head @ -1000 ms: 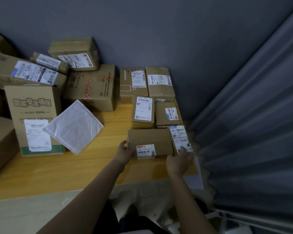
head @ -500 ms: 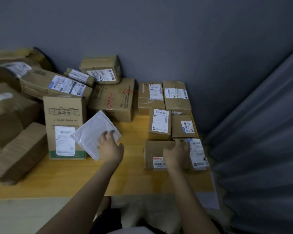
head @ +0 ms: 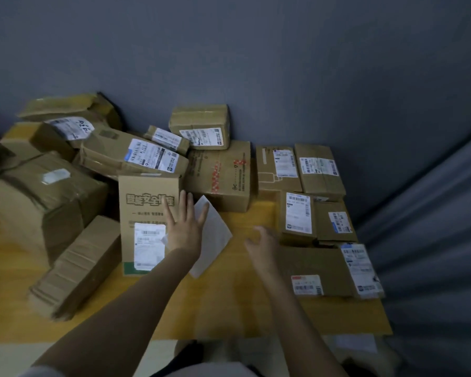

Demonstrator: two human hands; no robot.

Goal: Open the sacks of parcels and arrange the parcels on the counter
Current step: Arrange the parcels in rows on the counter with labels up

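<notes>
Nearest me, the front strip of the wooden surface (head: 229, 308) lies bare, both forearms stretched over it. My right grip (head: 261, 244) hovers above the wood with its fingers loosely curled and nothing in it. It is blurred, so that is my best reading. Just to its right lies the flat brown box (head: 310, 265), label facing me, not touched.

My left grip (head: 184, 232) is wide, fingers straight and fanned over the left edge of the white mailer (head: 215, 238), which leans against the upright printed box (head: 144, 202). I can't tell if I'm pressing on it or just above it. That mailer looks like the next parcel to place.

How far along? On the right, it's tidy. Two small boxes (head: 298, 213) sit side by side behind the flat one, then two more against the wall (head: 320, 167), in rows with labels up. On the left, not so. A long carton (head: 76, 268) lies at an angle, a big taped box (head: 44, 197) sits behind it, and labelled parcels are heaped on each other at the back, one perched on the red-taped box (head: 220, 172). I'd say less than half is arranged. No sack is in view.

Behind everything stands the plain grey-blue wall (head: 256, 63), with a grey curtain (head: 433, 213) hanging down the right. The light is dim.
</notes>
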